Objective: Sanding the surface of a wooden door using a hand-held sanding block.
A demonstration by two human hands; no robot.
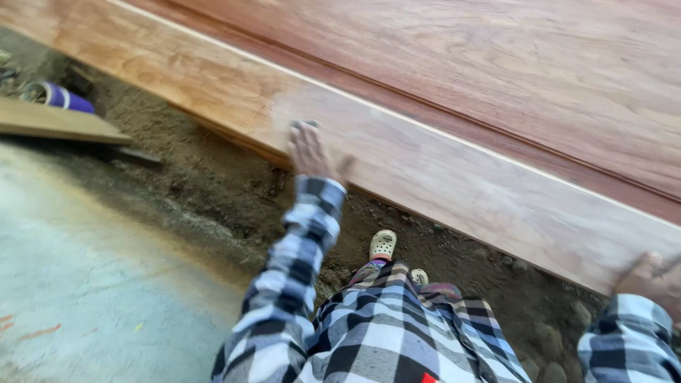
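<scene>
Smooth reddish wood board (440, 170) under both hands' fingers (301, 138).

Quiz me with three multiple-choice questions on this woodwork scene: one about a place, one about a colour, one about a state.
1. Where is the left hand?
A. on the pale wooden board
B. on the concrete
C. in a pocket

2. What colour is the can at far left?
A. red
B. purple
C. green

3. How is the right hand placed?
A. raised in the air
B. resting at the board's lower edge
C. gripping a hammer

Answers: 1 A, its palm presses the board's face; 2 B, purple with a white band; 3 B, it lies against the edge.
</scene>
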